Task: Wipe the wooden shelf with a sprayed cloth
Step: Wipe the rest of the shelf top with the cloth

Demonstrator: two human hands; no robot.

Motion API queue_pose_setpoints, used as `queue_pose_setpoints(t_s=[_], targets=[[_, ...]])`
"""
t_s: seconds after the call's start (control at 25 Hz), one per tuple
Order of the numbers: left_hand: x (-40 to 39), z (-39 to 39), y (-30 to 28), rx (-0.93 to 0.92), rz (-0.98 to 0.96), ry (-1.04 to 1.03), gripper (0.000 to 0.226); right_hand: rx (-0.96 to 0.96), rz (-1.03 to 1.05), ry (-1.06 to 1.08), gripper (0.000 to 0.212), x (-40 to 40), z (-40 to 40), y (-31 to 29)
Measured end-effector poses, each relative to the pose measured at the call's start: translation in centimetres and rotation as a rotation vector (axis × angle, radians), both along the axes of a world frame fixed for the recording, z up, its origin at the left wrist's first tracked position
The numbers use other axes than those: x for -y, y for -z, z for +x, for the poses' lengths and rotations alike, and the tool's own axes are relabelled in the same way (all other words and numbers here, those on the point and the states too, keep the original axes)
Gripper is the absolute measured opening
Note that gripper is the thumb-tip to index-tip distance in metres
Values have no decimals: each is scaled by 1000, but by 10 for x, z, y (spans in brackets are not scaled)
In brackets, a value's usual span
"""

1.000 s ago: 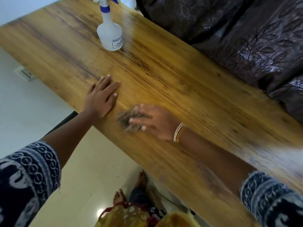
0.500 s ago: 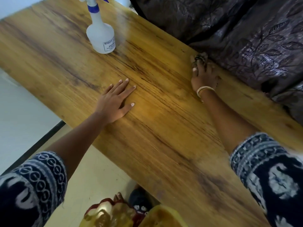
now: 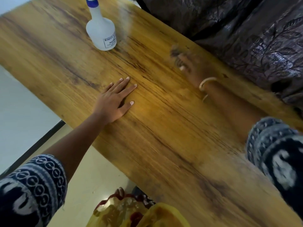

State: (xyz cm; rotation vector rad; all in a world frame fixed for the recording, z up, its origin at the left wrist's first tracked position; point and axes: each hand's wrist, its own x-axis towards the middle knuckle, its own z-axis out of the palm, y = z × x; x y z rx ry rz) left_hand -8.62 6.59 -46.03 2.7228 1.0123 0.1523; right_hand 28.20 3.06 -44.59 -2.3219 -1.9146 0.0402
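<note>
Hands first: left hand (image 3: 114, 102) lies flat on the shelf (image 3: 164, 136), palm down, fingers straight and a bit spread, holding nothing. Right hand (image 3: 190, 68) is way blurrier, stretched out toward the far edge of the shelf with bangles (image 3: 207, 86) on the wrist. There's a dark smeared cloth (image 3: 177, 51) right at its fingertips, touching the wood, and the hand seems to be on top of it, but honestly can't tell from the blur whether the fingers are curled round it or just pressing flat.

Spray bottle (image 3: 102, 31) stands upright on the shelf, well apart from both hands, up past the left one, white with a blue collar and a small label. Dark patterned fabric (image 3: 246, 38) runs along the far edge, just beside the cloth. Both sleeves (image 3: 32, 185) are navy with a white print. Pale floor (image 3: 91, 174) shows below the near edge.
</note>
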Motion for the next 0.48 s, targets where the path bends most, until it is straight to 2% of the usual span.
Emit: queue_pose_setpoints(t_s=[0.08, 0.16, 0.28, 0.4, 0.48], targets=[[1, 0, 1, 17, -9, 1, 66, -105, 6, 319, 67, -17, 45, 0], [0, 1, 1, 33, -12, 1, 65, -110, -20, 441, 61, -19, 43, 4], [-1, 0, 1, 25, 9, -4, 64, -92, 45, 194, 69, 16, -30, 2], [-3, 0, 5, 15, 27, -4, 64, -139, 27, -174, 51, 108, -133, 4], [-1, 1, 6, 15, 36, -13, 63, -157, -46, -403, 48, 182, -210, 2]])
